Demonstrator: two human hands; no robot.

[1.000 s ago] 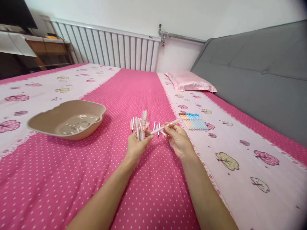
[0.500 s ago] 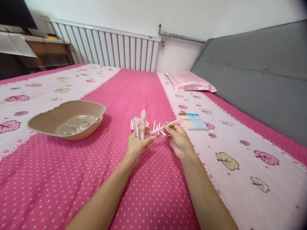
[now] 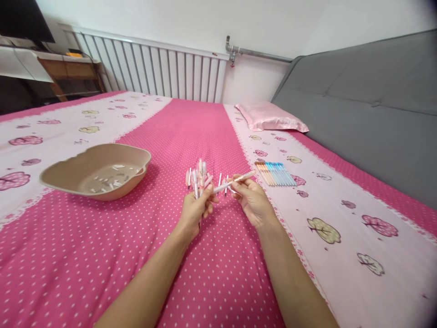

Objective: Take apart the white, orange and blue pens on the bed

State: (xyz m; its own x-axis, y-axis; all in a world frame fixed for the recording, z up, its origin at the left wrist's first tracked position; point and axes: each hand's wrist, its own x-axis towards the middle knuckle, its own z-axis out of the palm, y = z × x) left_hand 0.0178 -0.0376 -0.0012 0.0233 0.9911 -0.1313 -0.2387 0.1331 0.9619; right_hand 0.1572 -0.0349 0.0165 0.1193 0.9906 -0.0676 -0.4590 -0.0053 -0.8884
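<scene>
Basin: a tan basin (image 3: 97, 160) is set on the pink dotted bed (image 3: 218, 273); small white pieces (image 3: 116, 183) are scattered over its bottom
Left hand: a bundle of pale pens (image 3: 201, 173) is grasped roughly upright by the left hand (image 3: 196, 207), to the right of the basin
Right hand: one slim pen (image 3: 246, 176) is pinched by the right hand (image 3: 251, 200), farther right of the basin; it is held slantwise, its lower end close to the left hand; whether contact is made there cannot be told
Sticks: thin white sticks (image 3: 226, 186) with dark tips are seen right of the basin, partly hidden behind the hands
Pen row: brown- and blue-topped pens (image 3: 276, 174) are lined up side by side, well to the right of the basin
Pillow: a pink pillow (image 3: 271, 117) is placed beyond and right of the basin
</scene>
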